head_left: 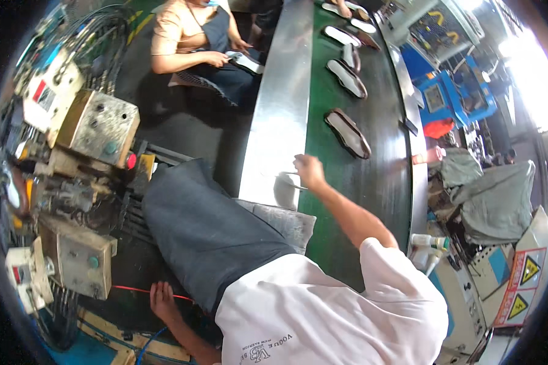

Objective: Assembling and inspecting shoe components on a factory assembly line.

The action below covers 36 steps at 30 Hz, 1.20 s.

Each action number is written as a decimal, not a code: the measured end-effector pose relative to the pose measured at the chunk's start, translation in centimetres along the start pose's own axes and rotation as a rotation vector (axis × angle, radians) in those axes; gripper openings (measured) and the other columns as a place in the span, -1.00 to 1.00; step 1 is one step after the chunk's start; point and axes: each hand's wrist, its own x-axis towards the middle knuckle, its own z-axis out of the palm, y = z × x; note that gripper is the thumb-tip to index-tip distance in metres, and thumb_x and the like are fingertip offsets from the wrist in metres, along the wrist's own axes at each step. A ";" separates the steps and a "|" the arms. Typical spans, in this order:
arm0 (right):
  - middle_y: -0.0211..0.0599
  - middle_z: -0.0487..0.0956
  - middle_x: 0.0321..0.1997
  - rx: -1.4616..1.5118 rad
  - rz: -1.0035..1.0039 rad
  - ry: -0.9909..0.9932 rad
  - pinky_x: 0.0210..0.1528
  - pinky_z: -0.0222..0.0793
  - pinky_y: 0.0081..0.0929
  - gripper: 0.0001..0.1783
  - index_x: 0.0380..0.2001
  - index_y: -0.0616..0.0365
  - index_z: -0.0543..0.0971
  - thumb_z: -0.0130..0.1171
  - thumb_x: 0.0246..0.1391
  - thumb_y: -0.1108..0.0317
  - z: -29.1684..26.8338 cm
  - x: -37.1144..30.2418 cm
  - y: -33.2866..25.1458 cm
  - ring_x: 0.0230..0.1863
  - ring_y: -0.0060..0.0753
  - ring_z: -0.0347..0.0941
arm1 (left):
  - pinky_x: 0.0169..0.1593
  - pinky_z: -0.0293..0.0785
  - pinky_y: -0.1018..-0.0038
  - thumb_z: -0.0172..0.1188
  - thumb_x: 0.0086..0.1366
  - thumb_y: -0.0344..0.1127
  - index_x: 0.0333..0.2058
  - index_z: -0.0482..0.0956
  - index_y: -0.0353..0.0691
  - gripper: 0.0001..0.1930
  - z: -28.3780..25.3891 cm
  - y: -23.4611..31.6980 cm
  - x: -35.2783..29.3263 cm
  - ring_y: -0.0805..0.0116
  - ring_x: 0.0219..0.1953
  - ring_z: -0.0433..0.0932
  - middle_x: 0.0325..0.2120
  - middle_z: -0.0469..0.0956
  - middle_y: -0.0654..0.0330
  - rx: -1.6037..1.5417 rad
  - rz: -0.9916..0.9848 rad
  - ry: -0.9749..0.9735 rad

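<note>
My right hand [310, 171] is closed over the bare metal strip [278, 115] that runs along the conveyor. A thin pale sliver shows below its fingers, too small to name. My left hand [162, 299] hangs low on the other side, its fingers stretched out and holding nothing, beside a thin red cord [131, 289]. On the dark green belt [380, 194] past my right hand lies a brown shoe upper [348, 134] with a pale sole side turned up. Another such shoe [347, 78] and several more lie farther up the belt.
Across the metal strip a seated person [192, 42] in an apron holds a pale-soled shoe [245, 62]. A machine with worn control boxes [97, 128] stands at left. At right are a blue machine [453, 97], a grey cloth cover [493, 204] and a green-capped bottle [429, 241].
</note>
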 end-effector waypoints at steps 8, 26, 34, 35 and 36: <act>0.17 0.60 0.36 -0.436 0.292 0.161 0.43 0.44 -0.04 -0.04 0.54 0.13 0.34 0.45 0.08 0.18 -17.8 8.1 19.4 0.39 0.21 0.53 | 0.13 0.62 0.29 0.09 0.58 -0.41 0.29 0.58 -0.36 -0.61 9.7 3.6 -0.1 0.21 0.07 0.67 0.10 0.68 0.04 0.471 0.236 -0.120; -0.05 0.66 0.12 0.927 0.432 -0.007 0.11 0.63 -0.12 -0.38 0.34 0.25 0.45 0.41 0.32 0.26 -6.8 0.2 12.6 0.05 -0.13 0.66 | 0.35 0.54 0.29 0.18 0.61 -0.31 0.37 0.49 -0.40 -0.54 33.1 7.0 -5.3 0.17 0.19 0.67 0.17 0.66 -0.07 0.406 0.317 -0.642; -0.02 0.60 0.26 0.960 0.174 -0.409 0.33 0.47 -0.25 -0.15 0.48 0.35 0.35 0.46 0.29 0.15 -2.7 -9.7 -10.6 0.25 -0.20 0.55 | 0.34 0.52 0.25 0.41 0.45 -0.25 0.51 0.31 -0.22 -0.26 43.8 8.4 -7.9 0.10 0.35 0.51 0.33 0.48 -0.16 0.331 0.505 -0.937; -0.02 0.59 0.29 0.937 0.140 -0.460 0.36 0.45 -0.25 -0.12 0.49 0.35 0.34 0.48 0.28 0.13 -2.2 -11.0 -13.3 0.28 -0.20 0.53 | 0.35 0.50 0.25 0.42 0.45 -0.22 0.51 0.30 -0.23 -0.24 43.3 9.1 -7.7 0.08 0.35 0.50 0.33 0.47 -0.16 0.322 0.542 -0.898; 0.02 0.56 0.35 0.912 0.094 -0.539 0.42 0.40 -0.22 -0.06 0.53 0.33 0.30 0.49 0.28 0.10 -1.0 -11.8 -15.0 0.35 -0.16 0.49 | 0.35 0.46 0.25 0.41 0.46 -0.16 0.49 0.33 -0.26 -0.26 42.1 9.5 -6.3 0.08 0.33 0.51 0.32 0.49 -0.15 0.333 0.670 -0.879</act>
